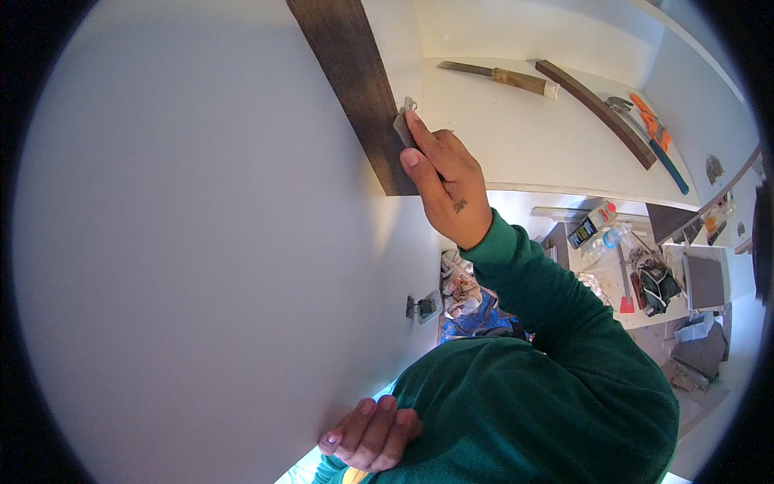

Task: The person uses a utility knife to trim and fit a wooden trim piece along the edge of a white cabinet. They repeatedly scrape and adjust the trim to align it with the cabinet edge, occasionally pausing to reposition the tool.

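Observation:
My right hand (pixel 455 181) reaches up in a green sleeve, its thumb and fingers closed on a small flat grey piece (pixel 402 129). That piece lies against the edge of a dark brown wooden strip (pixel 347 81). A small light metal fitting (pixel 410 104) shows just past the index fingertip; whether it joins the grey piece I cannot make out. To the left spreads a large white panel (pixel 201 242). My left hand (pixel 371 436) is low, by that panel's lower edge, with fingers curled. What it holds, if anything, is hidden.
On a white shelf (pixel 516 153) lie a wooden-handled chisel (pixel 516 79), a brown wooden bar (pixel 597 113), a hammer (pixel 669 165) and an orange tool (pixel 649 121). A metal hinge (pixel 427 306) juts from the panel. Below are a bottle (pixel 601 246), crumpled rags (pixel 459 286) and a black bag (pixel 659 289).

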{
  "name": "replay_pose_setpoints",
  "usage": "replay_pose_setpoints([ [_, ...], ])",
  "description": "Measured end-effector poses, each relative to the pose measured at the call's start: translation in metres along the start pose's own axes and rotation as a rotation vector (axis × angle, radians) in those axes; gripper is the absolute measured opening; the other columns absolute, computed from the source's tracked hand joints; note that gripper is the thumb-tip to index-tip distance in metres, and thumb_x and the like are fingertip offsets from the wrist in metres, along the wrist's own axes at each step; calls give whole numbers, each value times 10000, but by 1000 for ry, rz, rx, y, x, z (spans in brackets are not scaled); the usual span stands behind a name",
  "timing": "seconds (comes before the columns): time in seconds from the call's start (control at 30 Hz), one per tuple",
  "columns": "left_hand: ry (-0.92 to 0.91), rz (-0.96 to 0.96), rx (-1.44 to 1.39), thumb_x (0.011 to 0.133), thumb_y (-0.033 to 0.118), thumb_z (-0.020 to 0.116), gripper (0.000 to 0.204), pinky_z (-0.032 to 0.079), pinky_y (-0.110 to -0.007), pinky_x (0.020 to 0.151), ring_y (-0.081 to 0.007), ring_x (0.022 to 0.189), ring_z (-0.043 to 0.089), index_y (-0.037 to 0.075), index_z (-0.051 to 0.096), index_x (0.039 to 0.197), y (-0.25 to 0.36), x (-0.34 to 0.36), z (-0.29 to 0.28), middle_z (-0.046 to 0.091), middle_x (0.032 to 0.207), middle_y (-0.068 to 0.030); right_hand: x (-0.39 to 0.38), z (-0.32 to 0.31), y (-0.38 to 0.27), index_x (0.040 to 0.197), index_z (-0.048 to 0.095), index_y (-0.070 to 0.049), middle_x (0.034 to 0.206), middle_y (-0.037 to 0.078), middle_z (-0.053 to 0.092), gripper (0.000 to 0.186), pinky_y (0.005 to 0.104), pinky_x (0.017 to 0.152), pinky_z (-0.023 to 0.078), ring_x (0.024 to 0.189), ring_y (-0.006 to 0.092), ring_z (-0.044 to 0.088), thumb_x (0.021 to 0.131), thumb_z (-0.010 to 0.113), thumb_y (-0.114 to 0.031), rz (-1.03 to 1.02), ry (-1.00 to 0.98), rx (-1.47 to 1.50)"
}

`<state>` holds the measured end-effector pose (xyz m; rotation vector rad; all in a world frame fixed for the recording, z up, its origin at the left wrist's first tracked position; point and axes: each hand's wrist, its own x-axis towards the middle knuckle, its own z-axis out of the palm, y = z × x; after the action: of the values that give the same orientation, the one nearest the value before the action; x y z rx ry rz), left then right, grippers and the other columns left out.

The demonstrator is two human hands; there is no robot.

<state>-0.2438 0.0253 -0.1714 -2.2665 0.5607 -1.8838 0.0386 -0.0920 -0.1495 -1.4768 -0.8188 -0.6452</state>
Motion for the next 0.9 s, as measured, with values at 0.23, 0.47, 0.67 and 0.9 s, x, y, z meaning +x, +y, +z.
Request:
replay_pose_setpoints([
  [0.23, 31, -2, 19, 851, 291, 658, 69, 354, -420, 1159, -127, 742, 713, 231, 691, 843, 1, -2, 4, 737, 708, 46, -3, -4, -4, 1444, 572, 2, 853, 106, 518, 465, 310, 647, 454, 722, 181, 510, 1031, 647, -198, 43, -36, -21],
  [0.47, 51, -15, 32, 836, 278, 657, 55, 353, -413, 1156, -122, 721, 709, 232, 685, 830, 3, 2, 5, 734, 699, 47, -5, -3, 0, 1444, 575, -5, 848, 111, 524, 464, 318, 645, 459, 714, 190, 509, 1028, 649, -195, 17, -45, -21],
  [0.67, 30, -1, 0, 828, 266, 661, 48, 354, -413, 1154, -121, 708, 701, 226, 687, 834, -1, -1, 7, 733, 695, 47, -3, -8, 5, 1461, 565, -21, 832, 114, 515, 476, 326, 644, 456, 720, 201, 506, 1026, 650, -195, -31, -21, -92],
  [0.9, 45, -28, 16, 831, 261, 666, 53, 352, -412, 1163, -126, 727, 714, 215, 691, 839, 3, 2, 6, 744, 710, 36, 10, -3, 0, 1473, 554, -36, 802, 120, 498, 490, 348, 633, 444, 707, 218, 492, 1021, 655, -194, -94, -1, -81],
])
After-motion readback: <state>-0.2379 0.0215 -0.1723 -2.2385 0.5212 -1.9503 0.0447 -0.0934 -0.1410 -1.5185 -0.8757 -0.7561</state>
